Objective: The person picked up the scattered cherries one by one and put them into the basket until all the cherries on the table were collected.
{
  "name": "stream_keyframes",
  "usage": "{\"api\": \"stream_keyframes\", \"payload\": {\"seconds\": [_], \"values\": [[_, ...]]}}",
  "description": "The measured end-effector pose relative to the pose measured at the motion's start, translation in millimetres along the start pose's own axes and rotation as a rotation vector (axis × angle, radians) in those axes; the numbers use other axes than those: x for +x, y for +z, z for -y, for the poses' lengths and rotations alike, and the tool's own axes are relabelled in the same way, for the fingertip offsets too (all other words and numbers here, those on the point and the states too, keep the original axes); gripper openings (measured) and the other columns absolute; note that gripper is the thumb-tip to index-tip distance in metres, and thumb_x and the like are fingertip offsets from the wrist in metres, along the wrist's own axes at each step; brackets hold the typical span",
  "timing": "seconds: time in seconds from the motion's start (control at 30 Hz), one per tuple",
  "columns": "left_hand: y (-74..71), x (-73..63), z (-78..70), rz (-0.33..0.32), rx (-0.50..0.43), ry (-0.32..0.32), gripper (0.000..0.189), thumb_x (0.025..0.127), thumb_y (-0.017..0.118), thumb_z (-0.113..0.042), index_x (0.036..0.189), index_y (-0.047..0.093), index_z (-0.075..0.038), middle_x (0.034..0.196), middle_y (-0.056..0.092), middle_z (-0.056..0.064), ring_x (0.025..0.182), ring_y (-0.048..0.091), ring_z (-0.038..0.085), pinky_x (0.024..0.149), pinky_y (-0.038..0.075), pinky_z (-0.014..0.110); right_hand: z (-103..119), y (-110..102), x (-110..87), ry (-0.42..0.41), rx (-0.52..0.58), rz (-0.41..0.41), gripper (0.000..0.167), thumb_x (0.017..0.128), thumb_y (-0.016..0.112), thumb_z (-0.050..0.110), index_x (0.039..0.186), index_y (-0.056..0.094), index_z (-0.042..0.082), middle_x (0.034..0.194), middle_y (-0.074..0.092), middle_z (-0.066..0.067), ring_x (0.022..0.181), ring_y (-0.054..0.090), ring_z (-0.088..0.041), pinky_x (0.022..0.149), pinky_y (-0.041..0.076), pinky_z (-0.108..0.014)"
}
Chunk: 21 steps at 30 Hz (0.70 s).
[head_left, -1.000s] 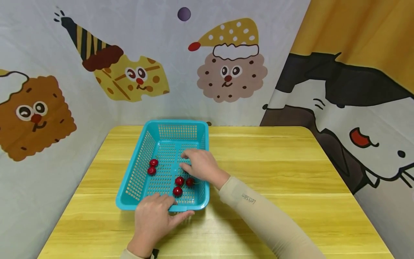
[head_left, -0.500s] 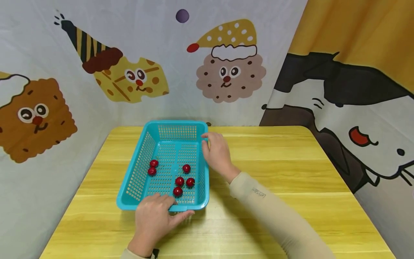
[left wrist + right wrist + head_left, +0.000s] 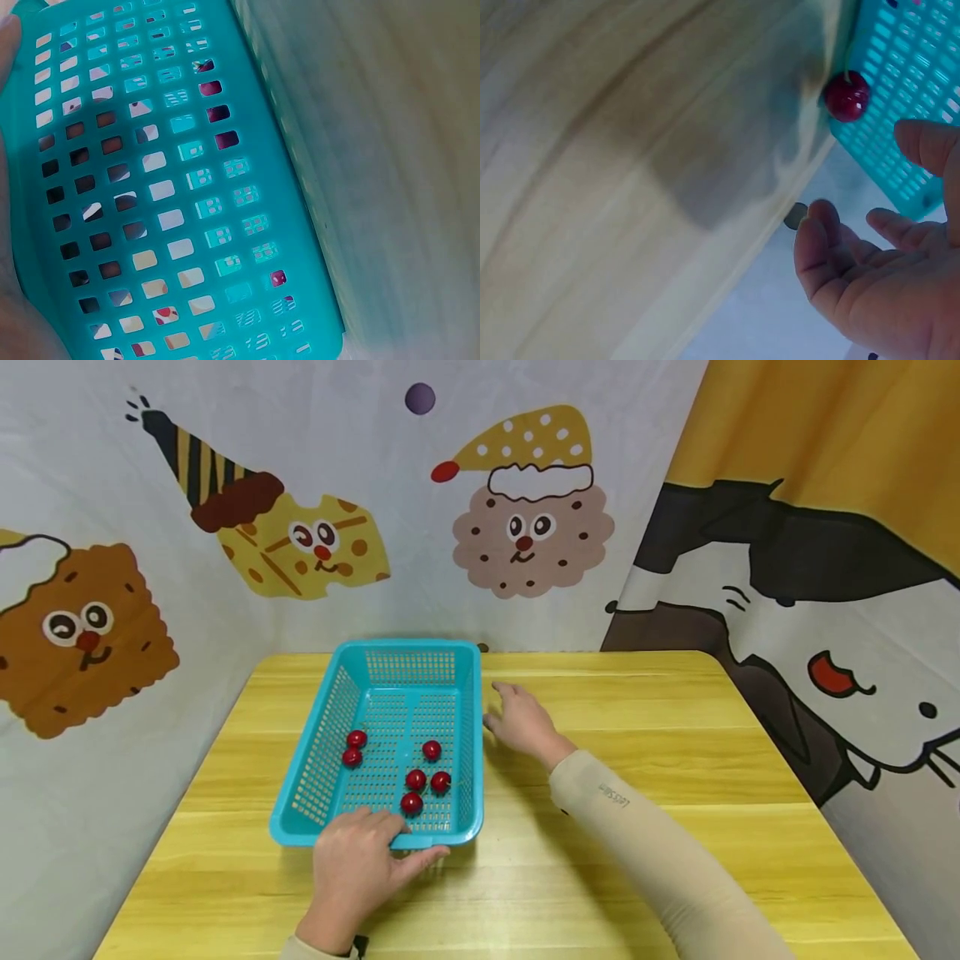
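A blue perforated plastic basket sits on the table, with several red cherries inside, mostly in its near right part and two at the left. My left hand grips the near rim, fingers over it and thumb outside. The basket wall fills much of the left wrist view. My right hand hovers just right of the basket, thumb and fingers apart, holding nothing. In the right wrist view, a stemmed cherry lies outside the basket against its wall, near my right hand; from the head this cherry is hidden.
The light wooden table extends right of the basket and ends at a fabric backdrop printed with cartoon snacks. A cartoon-printed cloth and a yellow curtain hang at the right.
My right hand left a cherry inside the basket, then rose over the right rim and moved outside to the right. My left hand stays on the near rim.
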State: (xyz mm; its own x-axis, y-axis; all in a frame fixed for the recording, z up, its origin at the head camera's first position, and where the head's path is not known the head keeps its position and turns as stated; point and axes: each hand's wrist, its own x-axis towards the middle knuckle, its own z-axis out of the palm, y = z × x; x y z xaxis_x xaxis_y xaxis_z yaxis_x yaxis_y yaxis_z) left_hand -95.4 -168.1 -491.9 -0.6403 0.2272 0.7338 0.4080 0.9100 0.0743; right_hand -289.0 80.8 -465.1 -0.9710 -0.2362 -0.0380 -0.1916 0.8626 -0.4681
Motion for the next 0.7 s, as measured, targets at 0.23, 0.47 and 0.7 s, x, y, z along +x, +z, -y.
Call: {"api": "stream_keyframes", "payload": {"seconds": [0.23,0.47,0.7], "values": [[0.1,-0.5,1.1,-0.007,-0.015,0.000,0.073,0.081,0.059,-0.092,0.061,0.061,-0.022,0.054,0.058,-0.009,0.048,0.045,0.012,0.048,0.037,0.028,0,9,2.1,-0.025,-0.026,0.052,0.071,0.105,0.067,0.033,0.165,0.037,0.009,0.168,0.042,-0.020,0.154,0.044,-0.042,0.123,0.042,-0.058],[1.2,-0.6,1.1,-0.016,-0.005,0.001,0.072,0.082,0.058,-0.092,0.062,0.064,-0.023,0.058,0.063,-0.009,0.050,0.050,0.012,0.048,0.039,0.028,-1,17,4.8,-0.140,-0.091,0.070,0.060,0.105,0.068,0.031,0.155,0.050,0.002,0.157,0.054,-0.023,0.147,0.053,-0.042,0.121,0.046,-0.054],[1.1,-1.7,0.6,-0.002,-0.014,-0.002,0.069,0.079,0.065,-0.089,0.063,0.065,-0.022,0.061,0.067,-0.008,0.051,0.053,0.013,0.048,0.040,0.028,0,28,4.0,-0.282,-0.138,0.040,0.038,0.102,0.069,0.017,0.136,0.064,0.000,0.136,0.069,-0.023,0.130,0.065,-0.041,0.112,0.054,-0.053]]}}
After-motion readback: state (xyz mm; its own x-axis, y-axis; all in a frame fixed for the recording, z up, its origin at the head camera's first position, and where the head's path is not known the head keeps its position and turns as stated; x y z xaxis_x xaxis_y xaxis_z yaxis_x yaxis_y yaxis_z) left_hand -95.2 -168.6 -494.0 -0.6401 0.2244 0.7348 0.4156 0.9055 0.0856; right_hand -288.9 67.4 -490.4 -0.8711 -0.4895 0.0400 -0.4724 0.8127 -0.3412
